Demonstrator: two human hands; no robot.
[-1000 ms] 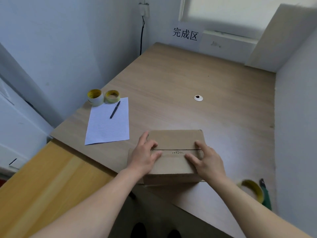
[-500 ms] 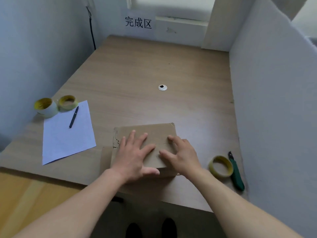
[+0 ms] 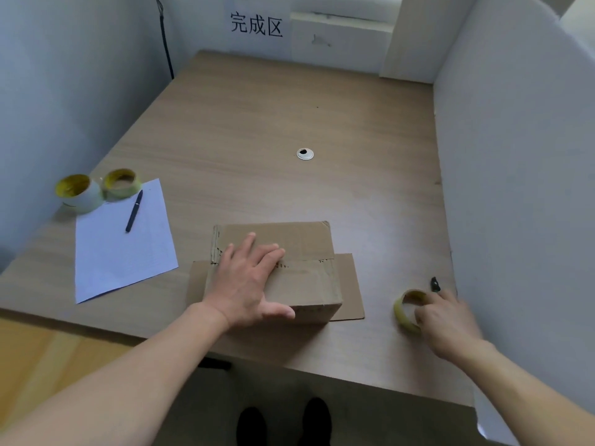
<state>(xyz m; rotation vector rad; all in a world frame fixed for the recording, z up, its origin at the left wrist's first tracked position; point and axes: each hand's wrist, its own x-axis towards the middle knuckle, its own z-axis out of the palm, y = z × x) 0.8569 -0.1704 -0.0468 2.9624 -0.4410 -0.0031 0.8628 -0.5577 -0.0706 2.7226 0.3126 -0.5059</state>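
A closed brown cardboard box (image 3: 299,252) sits near the front edge of the wooden table (image 3: 289,123), with a loose flap lying flat on each side. My left hand (image 3: 248,284) presses flat on its top, fingers spread across the seam. My right hand (image 3: 447,320) is off to the right and grips a yellowish tape roll (image 3: 406,312), tilting it up off the table. A dark green utility knife (image 3: 435,283) lies just behind that hand, mostly hidden.
Two more tape rolls (image 3: 75,191) (image 3: 122,183) stand at the left beside a white lined sheet (image 3: 122,239) with a black pen (image 3: 134,211) on it. A cable hole (image 3: 305,153) marks the table's middle. Grey partition walls close both sides; a sign (image 3: 256,24) hangs at the back.
My right hand left the box top and moved right to the tape roll, taking hold of it. The left hand stayed pressing on the box. The camera turned right.
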